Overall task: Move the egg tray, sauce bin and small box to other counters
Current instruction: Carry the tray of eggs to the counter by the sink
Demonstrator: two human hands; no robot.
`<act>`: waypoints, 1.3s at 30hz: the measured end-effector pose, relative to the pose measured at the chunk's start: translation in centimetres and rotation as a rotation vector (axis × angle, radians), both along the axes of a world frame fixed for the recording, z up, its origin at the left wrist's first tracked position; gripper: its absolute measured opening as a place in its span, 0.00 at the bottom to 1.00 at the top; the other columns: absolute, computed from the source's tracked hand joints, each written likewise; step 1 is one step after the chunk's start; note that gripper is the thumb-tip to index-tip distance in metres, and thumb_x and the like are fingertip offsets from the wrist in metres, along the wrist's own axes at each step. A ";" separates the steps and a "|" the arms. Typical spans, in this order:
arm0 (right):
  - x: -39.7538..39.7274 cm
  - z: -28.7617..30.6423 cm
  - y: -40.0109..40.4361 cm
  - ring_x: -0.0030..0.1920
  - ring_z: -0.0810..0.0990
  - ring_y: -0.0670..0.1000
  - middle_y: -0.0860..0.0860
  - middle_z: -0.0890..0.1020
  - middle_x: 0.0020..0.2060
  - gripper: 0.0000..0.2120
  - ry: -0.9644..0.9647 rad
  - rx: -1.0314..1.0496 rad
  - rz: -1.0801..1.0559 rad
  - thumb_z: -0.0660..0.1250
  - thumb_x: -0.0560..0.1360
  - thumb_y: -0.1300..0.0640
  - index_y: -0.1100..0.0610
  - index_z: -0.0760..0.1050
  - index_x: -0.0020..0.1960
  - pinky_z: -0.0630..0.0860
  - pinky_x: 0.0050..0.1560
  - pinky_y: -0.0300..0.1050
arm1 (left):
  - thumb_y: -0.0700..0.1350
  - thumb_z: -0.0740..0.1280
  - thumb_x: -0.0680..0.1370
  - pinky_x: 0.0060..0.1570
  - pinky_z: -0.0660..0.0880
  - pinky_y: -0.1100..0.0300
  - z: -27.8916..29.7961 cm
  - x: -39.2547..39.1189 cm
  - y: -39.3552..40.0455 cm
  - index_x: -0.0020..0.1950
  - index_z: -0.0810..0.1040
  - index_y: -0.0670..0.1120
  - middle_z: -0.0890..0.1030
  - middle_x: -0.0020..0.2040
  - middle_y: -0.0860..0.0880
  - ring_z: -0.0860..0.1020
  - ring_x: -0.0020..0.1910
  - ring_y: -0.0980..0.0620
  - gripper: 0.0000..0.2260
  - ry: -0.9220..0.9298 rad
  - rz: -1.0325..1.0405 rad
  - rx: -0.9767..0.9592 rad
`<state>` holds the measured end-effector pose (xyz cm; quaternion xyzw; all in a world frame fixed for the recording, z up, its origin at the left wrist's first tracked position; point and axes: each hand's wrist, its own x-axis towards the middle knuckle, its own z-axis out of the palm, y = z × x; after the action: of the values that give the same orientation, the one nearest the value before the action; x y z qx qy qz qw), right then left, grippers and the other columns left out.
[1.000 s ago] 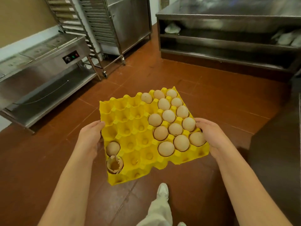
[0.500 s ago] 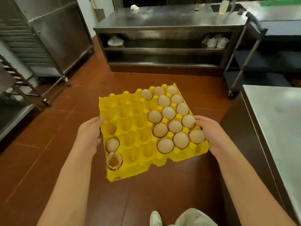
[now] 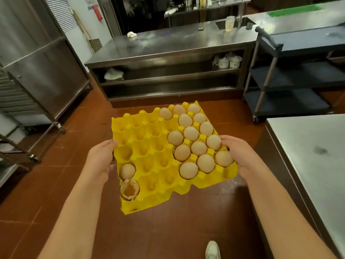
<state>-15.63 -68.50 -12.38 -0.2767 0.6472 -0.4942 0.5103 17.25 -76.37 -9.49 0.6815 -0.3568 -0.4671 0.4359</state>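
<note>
I carry a yellow plastic egg tray (image 3: 149,146) in both hands above the red tiled floor. My left hand (image 3: 100,157) grips its left edge and my right hand (image 3: 237,152) grips its right edge. Several brown eggs (image 3: 190,133) fill the tray's right side. Near the left front corner sit one whole egg (image 3: 127,170) and a broken shell with yolk (image 3: 129,189). The sauce bin and the small box are not in view.
A long steel counter (image 3: 177,43) with open shelves stands ahead. A dark wheeled cart (image 3: 298,71) is at the right back. A steel table (image 3: 313,150) runs along my right. Steel cabinets and a rack (image 3: 37,62) line the left. My shoe (image 3: 212,250) shows below.
The view has swung right and forward: the long counter has come closer and the steel table on the right has entered. My hands keep the same hold on the tray.
</note>
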 end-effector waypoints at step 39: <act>-14.9 -0.2 -38.8 0.50 0.87 0.58 0.56 0.87 0.49 0.13 0.029 0.063 -0.251 0.60 0.82 0.61 0.55 0.83 0.55 0.84 0.51 0.59 | 0.47 0.66 0.81 0.63 0.75 0.39 -2.9 -17.4 -47.6 0.69 0.76 0.48 0.81 0.62 0.46 0.78 0.60 0.43 0.16 0.045 -0.272 0.088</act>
<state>-30.52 -107.31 -12.55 -0.1844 0.6992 -0.5296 0.4434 -0.20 -123.99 -12.42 0.6348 -0.4153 -0.5522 0.3460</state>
